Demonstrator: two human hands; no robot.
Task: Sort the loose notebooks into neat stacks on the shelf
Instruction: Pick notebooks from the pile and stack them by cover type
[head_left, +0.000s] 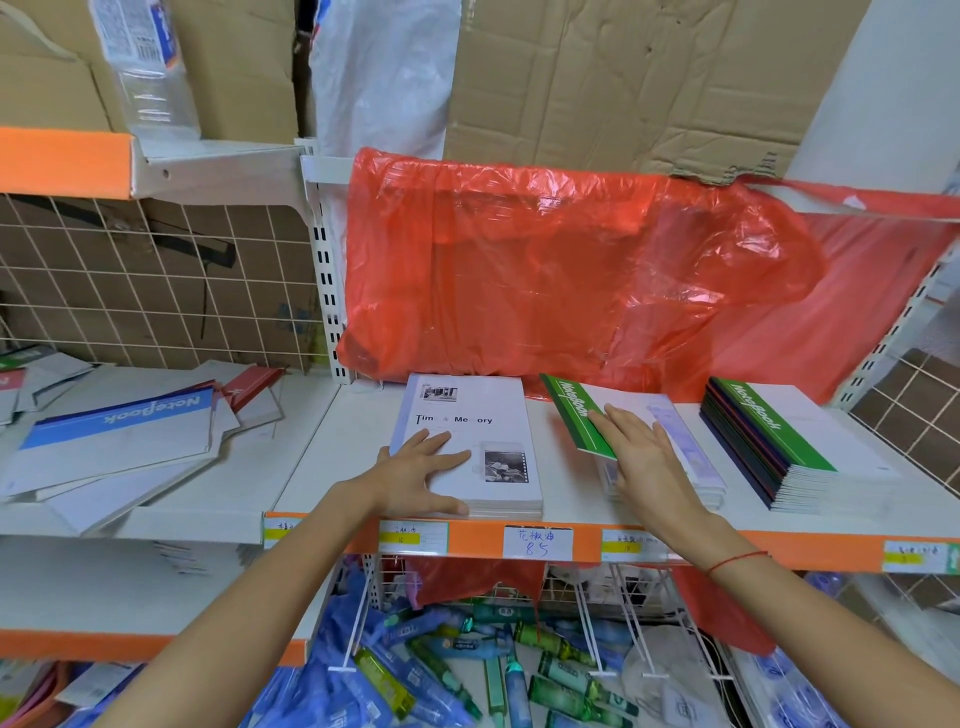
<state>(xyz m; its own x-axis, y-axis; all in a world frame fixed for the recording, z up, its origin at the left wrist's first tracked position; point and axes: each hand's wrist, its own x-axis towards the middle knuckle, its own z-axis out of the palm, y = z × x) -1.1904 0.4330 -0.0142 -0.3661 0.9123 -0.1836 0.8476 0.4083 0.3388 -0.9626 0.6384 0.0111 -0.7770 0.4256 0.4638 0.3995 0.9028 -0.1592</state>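
On the far left of the white metal shelf (332, 452) lies a loose heap of blue, red and white paper notebooks (124, 441), fanned and overlapping; roughly six or seven show, though an exact count is not possible. Next comes one squared stack of white "Time & Memory" notebooks (483, 431), and the left hand (421, 478) rests flat on its cover with fingers spread, thumb along the front edge, gripping nothing. To its right, the right hand (644, 457) presses open-palmed, fingers straight, on a green-edged notebook (576, 415) lying crooked atop a second, low stack of white notebooks (675, 447). Furthest right stands a third, taller stack with a green-banded top cover and dark spines (763, 441). That makes three stacks and one unsorted heap.

The step in hand looks like squaring: the green-edged notebook is being seated on its pile. The next move probably calls for turning it flush with the stack beneath, then fetching another from the left heap.
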